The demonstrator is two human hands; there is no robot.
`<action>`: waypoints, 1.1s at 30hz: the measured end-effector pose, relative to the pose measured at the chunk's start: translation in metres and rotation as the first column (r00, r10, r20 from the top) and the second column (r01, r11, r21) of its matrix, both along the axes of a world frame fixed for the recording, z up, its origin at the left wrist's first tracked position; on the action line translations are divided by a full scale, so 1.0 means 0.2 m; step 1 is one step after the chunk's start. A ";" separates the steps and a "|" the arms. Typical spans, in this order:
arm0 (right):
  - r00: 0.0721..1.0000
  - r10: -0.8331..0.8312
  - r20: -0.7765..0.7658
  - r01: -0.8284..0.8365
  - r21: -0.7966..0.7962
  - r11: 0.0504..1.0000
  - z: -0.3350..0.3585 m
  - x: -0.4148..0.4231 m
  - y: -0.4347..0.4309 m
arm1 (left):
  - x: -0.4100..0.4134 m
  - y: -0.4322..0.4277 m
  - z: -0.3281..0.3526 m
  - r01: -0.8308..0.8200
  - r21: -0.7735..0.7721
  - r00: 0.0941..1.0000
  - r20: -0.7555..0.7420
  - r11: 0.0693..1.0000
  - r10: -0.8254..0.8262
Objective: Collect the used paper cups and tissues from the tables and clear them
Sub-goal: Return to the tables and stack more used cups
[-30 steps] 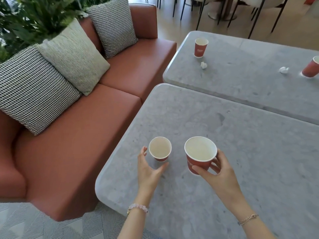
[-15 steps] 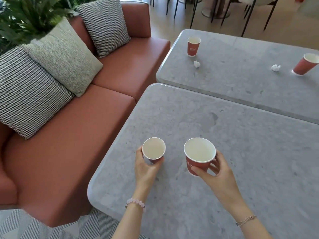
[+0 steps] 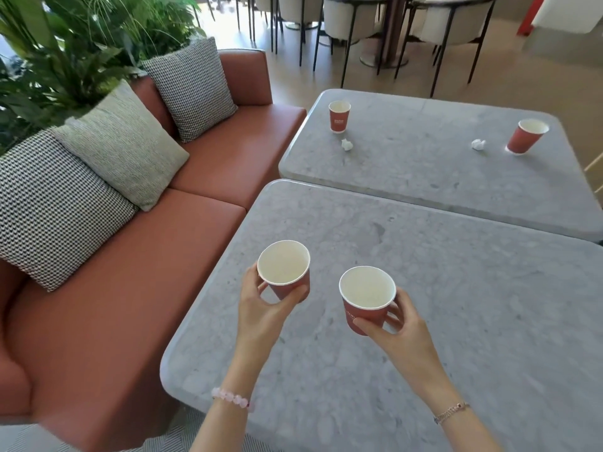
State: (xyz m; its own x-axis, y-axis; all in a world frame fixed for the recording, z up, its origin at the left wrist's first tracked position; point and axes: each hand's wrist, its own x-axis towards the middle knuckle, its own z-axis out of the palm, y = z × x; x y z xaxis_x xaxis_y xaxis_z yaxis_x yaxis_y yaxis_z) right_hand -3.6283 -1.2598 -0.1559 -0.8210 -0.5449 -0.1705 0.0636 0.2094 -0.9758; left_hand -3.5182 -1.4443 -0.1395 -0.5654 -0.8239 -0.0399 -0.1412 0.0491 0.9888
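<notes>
Progress is roughly half: my left hand (image 3: 261, 308) grips one white-lined red paper cup (image 3: 284, 272) and my right hand (image 3: 401, 331) grips its twin red paper cup (image 3: 367, 298), both seemingly lifted off the near grey stone worktop (image 3: 456, 305). On the far grey worktop (image 3: 408, 177), an upright red cup (image 3: 339, 116), a crumpled white tissue (image 3: 347, 144), a second tissue ball (image 3: 478, 144) and a rightmost red cup (image 3: 527, 137) wait uncollected.

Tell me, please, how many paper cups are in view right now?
4: left-hand cup, right-hand cup, and on the far table the left-end cup and right-end cup. None seems hidden.
</notes>
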 end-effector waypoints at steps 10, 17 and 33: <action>0.999 -0.006 -0.040 0.005 -0.007 1.000 0.08 0.03 0.14 | -0.04 0.17 0.29 0.107 -0.074 0.981 -0.154 0.991 -0.117; 0.997 0.030 -0.072 -0.031 -0.013 0.999 0.13 0.04 0.18 | -0.10 0.29 0.42 0.162 -0.082 0.965 -0.196 0.983 -0.176; 0.995 0.021 -0.101 -0.027 -0.058 0.998 0.15 0.05 0.22 | -0.12 0.47 0.35 0.343 -0.159 0.937 -0.007 0.926 -0.348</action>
